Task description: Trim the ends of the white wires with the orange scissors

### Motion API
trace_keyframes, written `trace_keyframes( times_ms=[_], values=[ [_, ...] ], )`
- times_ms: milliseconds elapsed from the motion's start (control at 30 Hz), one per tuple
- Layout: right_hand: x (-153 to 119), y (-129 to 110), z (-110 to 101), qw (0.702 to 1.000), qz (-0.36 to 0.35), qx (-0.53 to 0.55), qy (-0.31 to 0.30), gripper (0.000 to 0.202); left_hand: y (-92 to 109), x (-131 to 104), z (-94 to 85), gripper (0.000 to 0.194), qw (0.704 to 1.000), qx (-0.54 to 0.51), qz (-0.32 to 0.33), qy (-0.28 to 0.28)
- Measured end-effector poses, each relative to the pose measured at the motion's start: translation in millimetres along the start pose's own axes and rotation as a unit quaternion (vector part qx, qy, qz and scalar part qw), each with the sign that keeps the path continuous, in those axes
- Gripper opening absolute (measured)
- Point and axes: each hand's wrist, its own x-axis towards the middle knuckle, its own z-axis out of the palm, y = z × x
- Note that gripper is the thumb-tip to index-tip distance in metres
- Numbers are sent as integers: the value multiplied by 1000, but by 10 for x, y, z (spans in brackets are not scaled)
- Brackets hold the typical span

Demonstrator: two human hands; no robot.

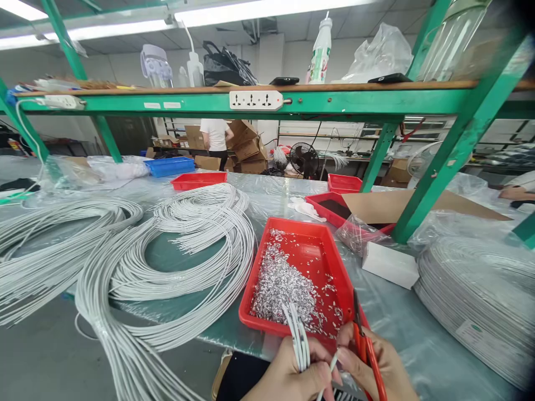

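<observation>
My left hand is closed around a small bunch of white cable ends that stick up over the near rim of a red tray. Small silvery metal pieces fill that tray. My right hand grips red-handled cutters, whose dark blades point up beside the cable ends. The two hands touch at the fingertips.
Big coils of white cable cover the plastic-sheeted table at left; another grey coil lies at right. A white box, cardboard, more red trays and a green rack post stand behind. A person stands far off.
</observation>
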Motion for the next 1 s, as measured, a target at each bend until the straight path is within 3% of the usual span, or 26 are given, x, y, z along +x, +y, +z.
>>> trace_keyframes(
  times_ms=[200, 367, 467, 800, 1000],
  values=[
    [29, 10, 15, 1000, -17, -2, 6, 35, 39, -37, -33, 46, 1000, 13, -13, -8],
    [27, -38, 44, 998, -17, 29, -48, 32, 34, -36, -33, 43, 1000, 19, -7, -6],
    [32, -28, 29, 998, -10, 33, -51, 33, 54, -45, -22, 43, 1000, 15, -8, -3],
    [12, -81, 107, 996, -7, 69, -63, 23, 117, -70, 14, 37, 997, -73, -24, 29],
    [9, -99, 69, 999, -17, 19, -29, 20, 144, -69, 23, 36, 996, 43, 8, 83]
  ],
)
